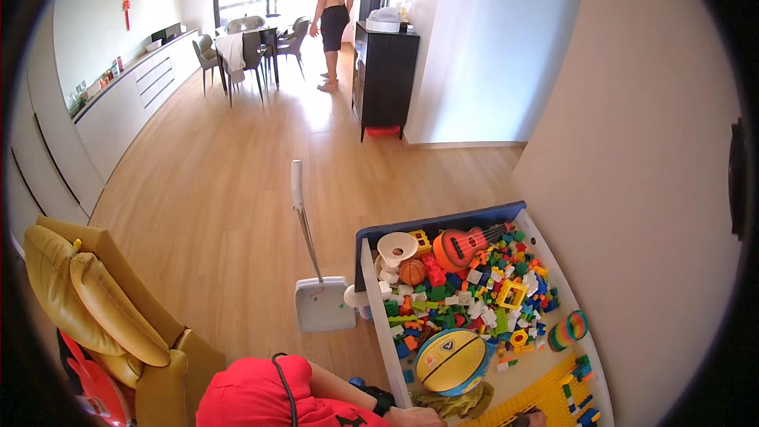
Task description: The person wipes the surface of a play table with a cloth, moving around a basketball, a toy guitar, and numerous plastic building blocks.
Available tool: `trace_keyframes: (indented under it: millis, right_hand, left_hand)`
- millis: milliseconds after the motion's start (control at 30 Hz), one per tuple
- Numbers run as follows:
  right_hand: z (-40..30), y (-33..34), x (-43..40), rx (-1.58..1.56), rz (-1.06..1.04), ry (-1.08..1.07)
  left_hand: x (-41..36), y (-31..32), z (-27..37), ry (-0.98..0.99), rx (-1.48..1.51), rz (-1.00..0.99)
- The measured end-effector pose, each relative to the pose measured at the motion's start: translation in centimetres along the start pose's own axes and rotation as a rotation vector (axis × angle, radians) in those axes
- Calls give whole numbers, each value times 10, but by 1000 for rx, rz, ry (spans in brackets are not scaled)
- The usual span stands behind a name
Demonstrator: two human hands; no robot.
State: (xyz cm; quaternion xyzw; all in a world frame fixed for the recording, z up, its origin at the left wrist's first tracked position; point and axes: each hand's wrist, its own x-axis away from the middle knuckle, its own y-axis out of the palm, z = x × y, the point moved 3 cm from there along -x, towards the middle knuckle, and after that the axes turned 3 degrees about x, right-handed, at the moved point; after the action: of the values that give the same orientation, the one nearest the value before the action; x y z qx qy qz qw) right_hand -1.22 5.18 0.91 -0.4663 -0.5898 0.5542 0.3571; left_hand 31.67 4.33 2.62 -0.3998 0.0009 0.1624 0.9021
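At the bottom edge, my left hand [418,417], with a black band on its wrist, rests by the near side of a toy box [385,326]. Right beside it lies an olive-green cloth [474,401]; whether the fingers grip it is hidden. Only a small part of my right hand [537,419] shows, over a yellow studded baseplate [522,394] and next to a dark object [520,418]; its grip cannot be told. A yellow and blue ball [452,360], many loose toy bricks [468,302] and a red toy guitar [463,247] lie beyond in the box.
A long-handled dustpan [325,305] stands on the wood floor left of the box. At the lower left is a tan leather sofa [118,308]. The wall [640,160] runs along the right. Farther off, a person [334,12] stands between a dining table and a black cabinet [386,80].
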Motion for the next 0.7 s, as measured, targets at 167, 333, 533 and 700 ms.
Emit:
trace_keyframes:
  millis: [167, 333, 533, 700]
  right_hand:
    - [42, 0, -13, 4, -103, 538]
    - [65, -12, -20, 141, 45, 433]
    - [33, -3, -14, 115, 12, 337]
    - [35, -1, 6, 116, -38, 508]
  left_hand:
    - [-1, -4, 2, 0, 5, 39]
    - [-1, 5, -10, -35, 7, 70]
    - [0, 1, 1, -33, -13, 88]
    - [8, -8, 1, -78, -15, 51]
